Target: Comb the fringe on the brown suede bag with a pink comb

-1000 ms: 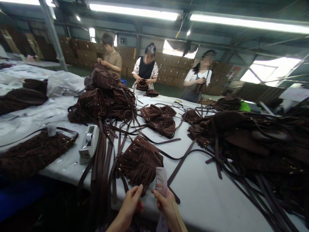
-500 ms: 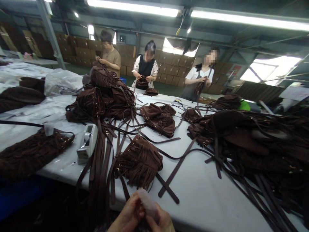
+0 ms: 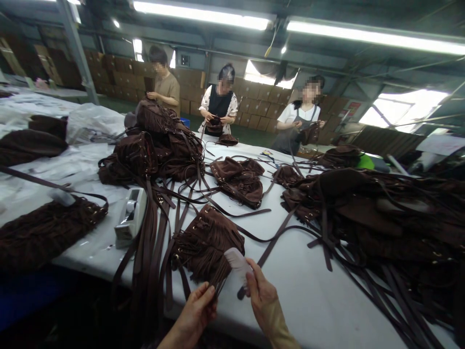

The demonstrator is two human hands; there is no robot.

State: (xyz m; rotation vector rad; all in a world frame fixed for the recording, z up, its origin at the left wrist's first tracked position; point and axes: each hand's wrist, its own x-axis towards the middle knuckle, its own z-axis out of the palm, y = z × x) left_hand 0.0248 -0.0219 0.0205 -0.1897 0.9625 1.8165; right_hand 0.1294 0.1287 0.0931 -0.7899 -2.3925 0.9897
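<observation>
Pale strip in my right hand, over fringed bag

Pale strip (image 3: 238, 264) is up in front of the fringed bag's (image 3: 209, 240) lower right edge. My right hand (image 3: 264, 295) pinches its lower end, thumb against fingers. My left hand (image 3: 199, 308) has thumb and fingertips pressed together at the fringe's lower tips; can't tell if strands are caught. Bag lies flat near the edge of the white bench (image 3: 312, 286). Tape dispenser (image 3: 131, 215) to its left, brown bag piles behind left (image 3: 156, 145) and at right (image 3: 395, 208). Three people across the bench handle brown pieces.
</observation>
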